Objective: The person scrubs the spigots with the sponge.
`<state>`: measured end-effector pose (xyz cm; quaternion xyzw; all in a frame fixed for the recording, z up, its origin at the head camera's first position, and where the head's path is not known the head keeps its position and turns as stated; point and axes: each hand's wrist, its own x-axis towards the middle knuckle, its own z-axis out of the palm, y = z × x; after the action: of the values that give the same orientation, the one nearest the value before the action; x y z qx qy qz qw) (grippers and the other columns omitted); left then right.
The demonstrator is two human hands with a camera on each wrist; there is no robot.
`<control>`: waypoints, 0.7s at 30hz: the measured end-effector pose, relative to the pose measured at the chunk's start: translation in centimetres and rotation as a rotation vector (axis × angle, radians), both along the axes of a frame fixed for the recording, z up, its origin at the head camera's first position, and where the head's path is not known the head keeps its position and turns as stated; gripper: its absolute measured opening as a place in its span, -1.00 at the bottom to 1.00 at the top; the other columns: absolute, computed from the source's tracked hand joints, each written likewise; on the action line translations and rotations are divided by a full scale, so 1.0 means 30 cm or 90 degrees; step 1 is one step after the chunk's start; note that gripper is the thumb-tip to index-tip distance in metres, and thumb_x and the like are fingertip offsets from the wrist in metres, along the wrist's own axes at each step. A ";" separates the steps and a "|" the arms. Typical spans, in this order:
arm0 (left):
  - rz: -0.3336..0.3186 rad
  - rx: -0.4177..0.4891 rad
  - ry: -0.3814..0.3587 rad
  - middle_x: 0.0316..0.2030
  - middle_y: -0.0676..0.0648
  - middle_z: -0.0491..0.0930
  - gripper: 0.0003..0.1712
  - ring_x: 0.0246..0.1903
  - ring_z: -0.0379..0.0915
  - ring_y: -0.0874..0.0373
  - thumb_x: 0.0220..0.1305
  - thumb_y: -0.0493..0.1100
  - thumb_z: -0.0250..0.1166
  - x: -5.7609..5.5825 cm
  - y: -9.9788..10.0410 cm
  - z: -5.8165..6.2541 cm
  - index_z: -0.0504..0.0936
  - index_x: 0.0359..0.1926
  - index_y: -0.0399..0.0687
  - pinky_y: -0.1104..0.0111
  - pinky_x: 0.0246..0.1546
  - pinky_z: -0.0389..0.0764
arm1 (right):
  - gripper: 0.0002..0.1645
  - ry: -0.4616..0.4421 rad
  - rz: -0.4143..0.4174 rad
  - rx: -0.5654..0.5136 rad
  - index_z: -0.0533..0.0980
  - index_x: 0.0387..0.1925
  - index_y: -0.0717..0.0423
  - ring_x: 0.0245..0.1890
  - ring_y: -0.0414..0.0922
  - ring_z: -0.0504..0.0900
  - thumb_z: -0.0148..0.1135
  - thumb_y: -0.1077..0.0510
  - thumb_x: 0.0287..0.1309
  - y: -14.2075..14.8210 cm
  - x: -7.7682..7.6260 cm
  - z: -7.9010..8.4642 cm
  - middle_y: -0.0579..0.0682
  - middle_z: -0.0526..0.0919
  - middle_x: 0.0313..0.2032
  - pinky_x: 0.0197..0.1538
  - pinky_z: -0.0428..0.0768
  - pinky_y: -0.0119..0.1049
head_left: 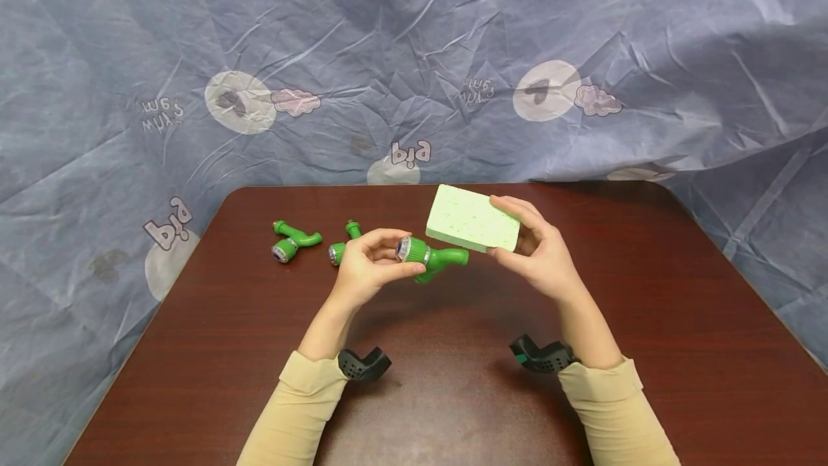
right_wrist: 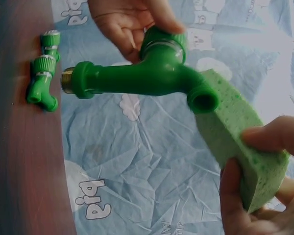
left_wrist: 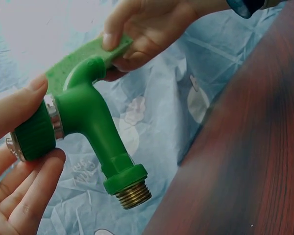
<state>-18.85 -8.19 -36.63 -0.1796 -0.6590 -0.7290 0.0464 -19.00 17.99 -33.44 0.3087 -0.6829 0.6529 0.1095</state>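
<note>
Faucet (head_left: 445, 258) in left grip (head_left: 366, 265), sponge (head_left: 471, 217) in right grip (head_left: 545, 253)

we are seeing a smooth, glossy plastic-looking tap (left_wrist: 83, 112) with metal thread (left_wrist: 134, 196), a pitted sponge (head_left: 472, 218), a wood-grained counter (head_left: 647, 293).

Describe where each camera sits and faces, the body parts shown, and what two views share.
Head: worn there, looking forward and down at the glossy brown table; left hand, right hand, yellow sleeves show.
Left wrist: worn there, facing the curved green tap; both hands show.
Right wrist: worn there, facing the rectangular green sponge; both hands show.
Wrist views share tap and sponge.
</note>
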 end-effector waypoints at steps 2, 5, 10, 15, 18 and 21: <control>0.008 0.003 -0.013 -0.42 -0.01 0.65 -0.49 -0.46 0.61 0.15 -0.26 -0.49 0.50 0.001 0.002 0.002 0.60 -0.15 -0.39 0.38 -0.45 0.62 | -0.21 0.005 0.035 -0.011 0.31 0.20 0.43 -0.11 -0.07 0.50 0.18 0.69 -0.20 -0.002 0.005 0.006 0.15 0.32 0.17 -0.17 0.59 -0.44; 0.009 0.010 -0.025 -0.44 0.00 0.64 -0.50 -0.48 0.60 0.17 -0.27 -0.50 0.49 0.001 0.005 0.003 0.58 -0.16 -0.40 0.41 -0.48 0.60 | -0.21 0.021 0.078 0.015 0.29 0.21 0.45 -0.12 -0.06 0.51 0.20 0.67 -0.18 -0.008 0.013 0.012 0.17 0.30 0.17 -0.19 0.60 -0.42; 0.013 0.006 -0.003 -0.37 -0.02 0.60 -0.42 -0.49 0.57 0.20 -0.26 -0.50 0.50 0.000 0.008 0.003 0.59 -0.07 -0.39 0.45 -0.50 0.57 | -0.22 0.028 0.035 0.054 0.32 0.20 0.42 -0.13 -0.10 0.51 0.21 0.65 -0.18 -0.013 0.016 0.013 0.15 0.31 0.16 -0.20 0.57 -0.46; 0.023 0.000 0.014 -0.39 -0.05 0.60 -0.44 -0.49 0.58 0.19 -0.27 -0.49 0.51 0.001 0.008 0.001 0.59 -0.10 -0.40 0.43 -0.48 0.59 | -0.23 0.017 -0.018 0.036 0.34 0.21 0.38 -0.13 -0.11 0.51 0.19 0.64 -0.16 -0.005 0.016 0.014 0.12 0.31 0.17 -0.19 0.57 -0.48; 0.044 -0.004 0.013 -0.44 -0.02 0.60 -0.49 -0.51 0.58 0.18 -0.29 -0.47 0.53 -0.001 0.007 -0.001 0.61 -0.17 -0.35 0.42 -0.47 0.60 | -0.22 0.022 0.011 0.018 0.32 0.20 0.42 -0.14 -0.08 0.52 0.17 0.66 -0.18 -0.002 0.017 0.017 0.14 0.30 0.17 -0.20 0.60 -0.45; 0.058 0.006 -0.003 -0.49 0.01 0.64 -0.54 -0.52 0.60 0.16 -0.30 -0.44 0.54 -0.003 0.005 -0.002 0.62 -0.25 -0.27 0.41 -0.46 0.60 | -0.21 0.034 0.038 0.024 0.32 0.20 0.42 -0.14 -0.08 0.51 0.18 0.66 -0.20 -0.004 0.018 0.017 0.14 0.30 0.17 -0.21 0.60 -0.44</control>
<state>-18.94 -8.04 -36.69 -0.1477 -0.6631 -0.7296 0.0790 -18.46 17.87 -32.93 0.3478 -0.6824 0.6347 0.1024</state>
